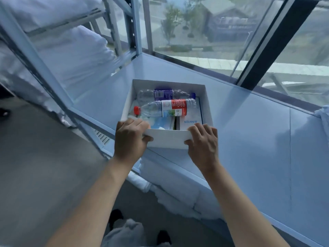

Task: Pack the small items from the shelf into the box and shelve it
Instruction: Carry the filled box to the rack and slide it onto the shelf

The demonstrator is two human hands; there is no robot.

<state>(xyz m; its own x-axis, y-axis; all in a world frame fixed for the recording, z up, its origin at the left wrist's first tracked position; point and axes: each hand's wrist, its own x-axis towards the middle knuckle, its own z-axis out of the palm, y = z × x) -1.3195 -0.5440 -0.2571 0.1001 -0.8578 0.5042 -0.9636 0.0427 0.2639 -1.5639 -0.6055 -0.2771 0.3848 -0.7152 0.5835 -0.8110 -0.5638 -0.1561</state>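
An open white box [167,139] sits on the pale blue shelf top [249,132], its near wall over the shelf's front edge. Inside lie a clear bottle with a red cap and red-and-white label [165,108], a clear bottle with a purple label [163,94], a white Anker package [191,118] and some papers. My left hand [130,138] grips the box's near left corner, fingers over the rim and thumb on the front wall. My right hand [203,139] grips the near right corner the same way.
A metal shelving frame [35,56] stands to the left, with white pillows [74,56] on its levels. More white bedding [178,189] lies on the level below the box. A large window [222,32] runs behind the shelf. Grey floor and my feet are below.
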